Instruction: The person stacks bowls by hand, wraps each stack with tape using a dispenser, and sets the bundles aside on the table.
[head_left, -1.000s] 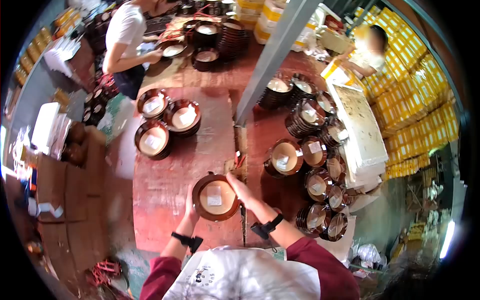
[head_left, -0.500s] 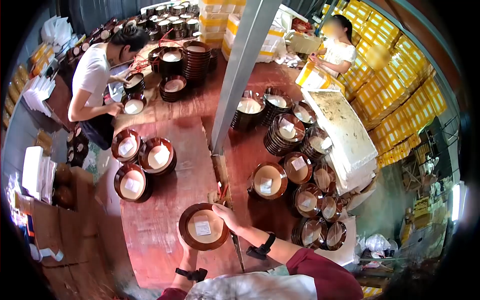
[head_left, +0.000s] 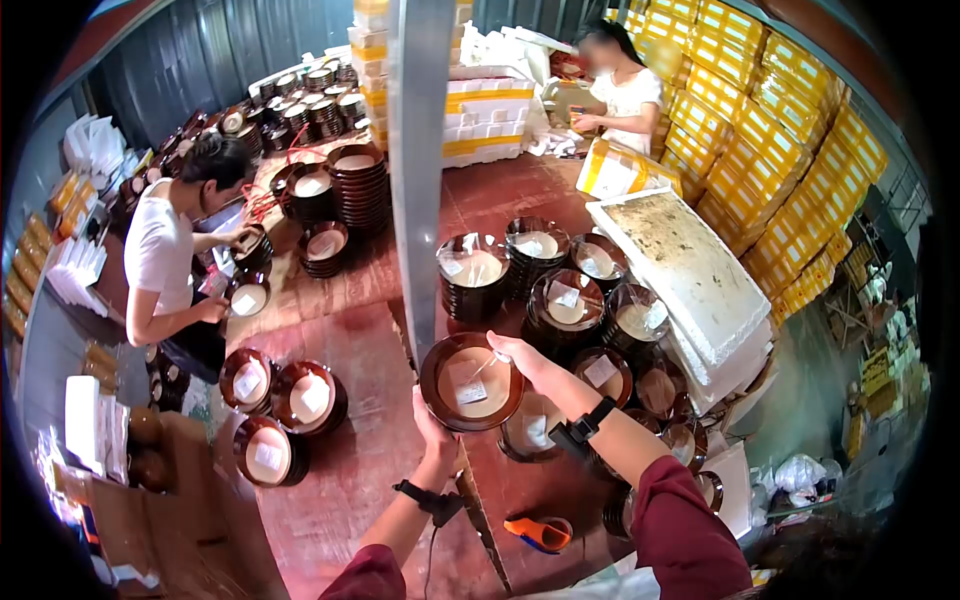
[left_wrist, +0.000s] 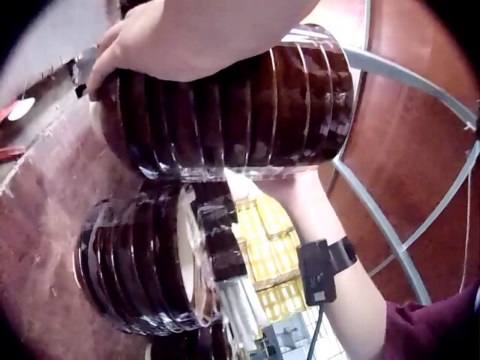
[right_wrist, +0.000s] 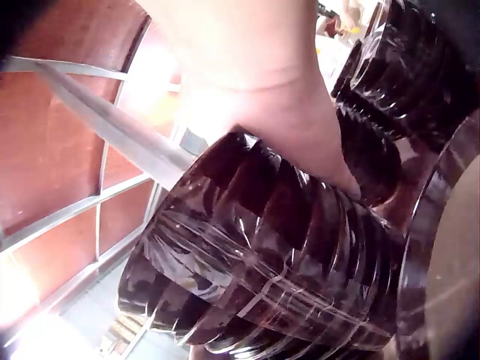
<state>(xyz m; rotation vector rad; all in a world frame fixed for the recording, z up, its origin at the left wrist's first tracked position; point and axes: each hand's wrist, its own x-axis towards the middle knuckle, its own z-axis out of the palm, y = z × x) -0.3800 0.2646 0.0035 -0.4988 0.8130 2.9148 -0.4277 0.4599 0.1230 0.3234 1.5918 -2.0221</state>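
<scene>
Both hands hold a stack of brown glazed bowls point(head_left: 472, 382) wrapped in clear film, with a white label inside the top bowl. My left hand point(head_left: 433, 425) grips the stack's near left side; in the left wrist view its fingers point(left_wrist: 112, 56) bend round one end. On the far right side, my right hand point(head_left: 525, 362) has its thumb over the rim. The right wrist view shows the film stretched along the stacked bowls point(right_wrist: 262, 247), with part of the right hand hidden behind them. Below and beyond the held stack stand more wrapped bowl stacks point(head_left: 567, 300) on the red table point(head_left: 360, 440).
A grey post point(head_left: 412, 180) rises just beyond the held stack. Three bowl stacks point(head_left: 310, 398) stand at left. White foam lids point(head_left: 690, 270) border the right group. An orange tool point(head_left: 540, 533) lies near the front edge. Two people point(head_left: 165, 250) work across the table.
Both hands have carried the bowl stack rightward and away from the body, past the post's foot to the right-hand group. The head view has turned, and the orange tool has come into sight.
</scene>
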